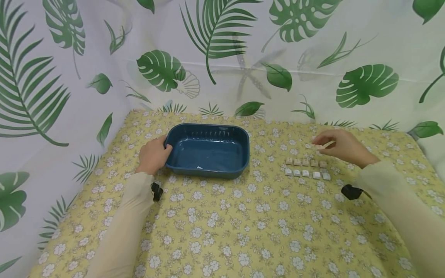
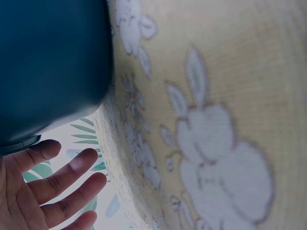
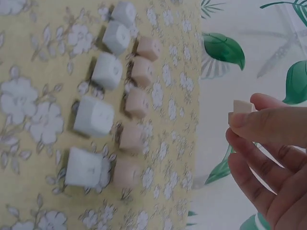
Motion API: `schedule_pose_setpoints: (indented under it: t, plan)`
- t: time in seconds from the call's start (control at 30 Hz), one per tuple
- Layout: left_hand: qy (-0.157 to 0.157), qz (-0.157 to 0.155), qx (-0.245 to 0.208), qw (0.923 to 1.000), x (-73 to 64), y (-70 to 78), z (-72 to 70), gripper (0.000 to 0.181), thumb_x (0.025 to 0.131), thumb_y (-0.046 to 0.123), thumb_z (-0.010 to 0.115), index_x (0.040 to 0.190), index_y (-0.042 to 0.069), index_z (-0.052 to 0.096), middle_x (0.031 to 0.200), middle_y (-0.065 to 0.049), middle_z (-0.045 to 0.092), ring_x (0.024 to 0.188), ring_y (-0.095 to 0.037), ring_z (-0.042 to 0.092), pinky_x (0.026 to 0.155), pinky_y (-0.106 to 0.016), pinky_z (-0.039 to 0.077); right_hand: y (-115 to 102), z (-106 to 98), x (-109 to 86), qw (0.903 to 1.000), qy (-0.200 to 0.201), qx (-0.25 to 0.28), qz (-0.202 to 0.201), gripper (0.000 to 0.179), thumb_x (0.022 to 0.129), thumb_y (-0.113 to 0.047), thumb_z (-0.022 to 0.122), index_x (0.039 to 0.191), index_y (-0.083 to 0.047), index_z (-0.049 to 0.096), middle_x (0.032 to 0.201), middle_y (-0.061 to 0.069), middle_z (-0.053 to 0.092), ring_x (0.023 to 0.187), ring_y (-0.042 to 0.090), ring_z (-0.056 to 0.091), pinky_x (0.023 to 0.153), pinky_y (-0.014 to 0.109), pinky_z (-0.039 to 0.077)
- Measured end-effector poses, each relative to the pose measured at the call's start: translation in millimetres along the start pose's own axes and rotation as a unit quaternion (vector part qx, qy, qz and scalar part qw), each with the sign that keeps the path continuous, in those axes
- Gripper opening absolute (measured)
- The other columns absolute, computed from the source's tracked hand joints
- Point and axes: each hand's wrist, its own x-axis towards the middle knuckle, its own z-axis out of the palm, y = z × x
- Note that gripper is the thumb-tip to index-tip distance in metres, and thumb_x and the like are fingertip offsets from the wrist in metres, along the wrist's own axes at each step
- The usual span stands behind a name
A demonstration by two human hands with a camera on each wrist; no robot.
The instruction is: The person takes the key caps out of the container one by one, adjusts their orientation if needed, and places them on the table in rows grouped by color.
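Observation:
My left hand (image 1: 153,155) holds the left rim of a dark blue rectangular plastic basin (image 1: 208,170), thumb over the edge. Beneath the rim, the left wrist view shows the fingers (image 2: 67,184) spread outside the basin (image 2: 53,62); the thumb is hidden there. At the right, above the table, my right hand (image 1: 342,146) pinches a small cream keycap (image 3: 242,106) between thumb and fingers. A tan edge beside it may belong to a second one; I cannot tell. Below that hand lie a row of pinkish keycaps (image 1: 305,162) and a nearer row of white keycaps (image 1: 305,173).
A yellow floral cloth (image 1: 222,231) covers the table. Leaf-printed white curtains (image 1: 236,92) hang behind it and along the left. A tiny white speck (image 1: 199,167) shows at the basin's near inner side. Black wrist cameras (image 1: 351,192) sit by both cuffs.

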Motion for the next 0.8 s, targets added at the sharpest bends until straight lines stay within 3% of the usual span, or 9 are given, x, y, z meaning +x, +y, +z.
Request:
schedule_pose_setpoints:
  t: [0.33,0.57,0.8]
  plan:
    - [-0.002,0.001,-0.002,1.0000,-0.1,0.2,-0.3,0.049,0.097,0.028,0.036,0.139,0.004,0.045,0.121,-0.024,0.060,0.101,-0.039,0.061,0.085,-0.052,0.048,35,1,-16.5,0.9994,-0.011,-0.009,0.030,0.026,0.084,-0.005,0.066,0.111,-0.002,0.064,0.108,0.019,0.063,0.090,0.017,0.060,0.079,0.040,0.053]
    - [-0.005,-0.001,0.002,1.0000,0.0,-0.1,-0.2,0.050,0.097,0.028,0.036,0.140,0.004,0.043,0.124,-0.024,0.058,0.105,-0.039,0.060,0.088,-0.053,0.047,55,7,-25.5,0.9963,-0.050,0.002,0.069,0.030,0.086,-0.006,0.063,0.116,-0.001,0.061,0.106,0.019,0.062,0.093,0.027,0.060,0.071,0.036,0.054]
    - [-0.003,0.000,0.002,1.0000,0.0,-0.3,0.4,0.049,0.097,0.028,0.036,0.138,0.004,0.045,0.120,-0.024,0.060,0.100,-0.038,0.061,0.084,-0.052,0.049,69,12,-27.4,0.9963,-0.054,0.004,0.066,0.029,0.085,-0.006,0.064,0.114,-0.002,0.062,0.101,0.015,0.064,0.084,0.009,0.058,0.068,0.030,0.053]
